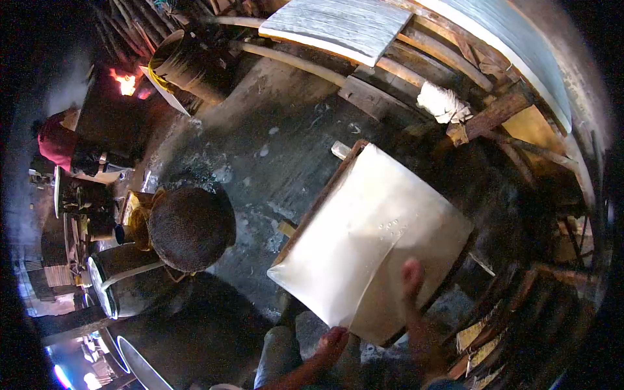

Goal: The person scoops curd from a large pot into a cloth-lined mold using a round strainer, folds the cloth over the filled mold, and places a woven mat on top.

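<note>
A large pale cloth point(338, 240) covers a square wooden frame or box, with several bubbles near its middle and a fold running toward the near edge. At the near edge my left hand point(333, 343) is closed on the cloth at the end of that fold. My right hand point(412, 276) is over the cloth's right part, blurred; its fingers cannot be made out, nor whether it touches the cloth. The frame's brown edge point(311, 224) shows along the left side.
A round woven basket point(192, 229) and a large drum point(130, 283) stand at left. Beyond, a person in red point(57, 143) is near a fire point(125, 83). White slabs point(338, 26) and a crumpled cloth point(443, 103) lie on wooden beams at top right.
</note>
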A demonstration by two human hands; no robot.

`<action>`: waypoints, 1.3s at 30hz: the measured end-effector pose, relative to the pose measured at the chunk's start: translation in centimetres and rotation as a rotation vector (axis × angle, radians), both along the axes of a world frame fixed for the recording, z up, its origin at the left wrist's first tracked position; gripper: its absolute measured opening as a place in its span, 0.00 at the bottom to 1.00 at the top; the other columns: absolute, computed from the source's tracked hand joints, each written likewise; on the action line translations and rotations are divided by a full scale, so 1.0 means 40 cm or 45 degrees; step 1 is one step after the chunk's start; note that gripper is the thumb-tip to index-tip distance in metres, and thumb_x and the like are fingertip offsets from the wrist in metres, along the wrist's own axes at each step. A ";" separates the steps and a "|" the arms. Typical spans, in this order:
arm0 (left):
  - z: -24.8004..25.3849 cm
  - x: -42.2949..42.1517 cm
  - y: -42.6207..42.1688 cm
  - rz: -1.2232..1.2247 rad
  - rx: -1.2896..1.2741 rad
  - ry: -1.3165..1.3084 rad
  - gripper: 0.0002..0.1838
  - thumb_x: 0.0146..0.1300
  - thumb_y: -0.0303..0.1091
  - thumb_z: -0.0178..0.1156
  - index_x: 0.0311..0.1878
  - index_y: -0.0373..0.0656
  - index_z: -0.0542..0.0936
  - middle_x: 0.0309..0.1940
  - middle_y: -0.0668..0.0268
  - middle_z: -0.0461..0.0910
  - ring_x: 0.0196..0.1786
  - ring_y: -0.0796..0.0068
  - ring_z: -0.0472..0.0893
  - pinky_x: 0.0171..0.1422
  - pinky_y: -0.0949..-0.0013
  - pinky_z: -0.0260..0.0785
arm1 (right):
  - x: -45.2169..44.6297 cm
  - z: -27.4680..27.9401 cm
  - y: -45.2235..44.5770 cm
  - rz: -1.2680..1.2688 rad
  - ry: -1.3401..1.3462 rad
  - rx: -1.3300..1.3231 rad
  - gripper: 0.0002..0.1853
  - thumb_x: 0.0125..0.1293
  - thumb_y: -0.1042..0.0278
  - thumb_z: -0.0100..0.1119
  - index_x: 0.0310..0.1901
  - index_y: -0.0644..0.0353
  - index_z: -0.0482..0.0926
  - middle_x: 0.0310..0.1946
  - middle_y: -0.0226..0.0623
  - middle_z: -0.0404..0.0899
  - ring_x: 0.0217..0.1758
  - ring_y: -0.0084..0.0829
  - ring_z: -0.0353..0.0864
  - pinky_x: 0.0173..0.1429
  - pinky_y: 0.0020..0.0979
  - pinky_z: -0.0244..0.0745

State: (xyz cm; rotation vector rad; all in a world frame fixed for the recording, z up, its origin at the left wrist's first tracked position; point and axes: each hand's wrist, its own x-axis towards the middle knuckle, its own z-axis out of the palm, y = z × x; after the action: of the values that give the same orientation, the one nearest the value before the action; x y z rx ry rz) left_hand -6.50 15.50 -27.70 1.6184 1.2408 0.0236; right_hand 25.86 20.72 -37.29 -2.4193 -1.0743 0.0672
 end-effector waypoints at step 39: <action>0.344 0.125 0.267 -0.176 -0.259 -0.521 0.16 0.62 0.43 0.55 0.47 0.41 0.74 0.37 0.65 0.78 0.35 0.75 0.78 0.36 0.69 0.69 | -0.788 -0.250 -0.681 -0.975 0.173 0.304 0.14 0.60 0.54 0.53 0.34 0.58 0.75 0.26 0.34 0.76 0.22 0.33 0.77 0.23 0.34 0.72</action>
State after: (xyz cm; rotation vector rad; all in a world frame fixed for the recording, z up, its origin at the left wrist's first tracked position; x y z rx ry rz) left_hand -1.49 26.17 -13.93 1.4298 0.7899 0.1309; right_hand -5.67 -6.53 -47.28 -2.3951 -0.0468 -0.1434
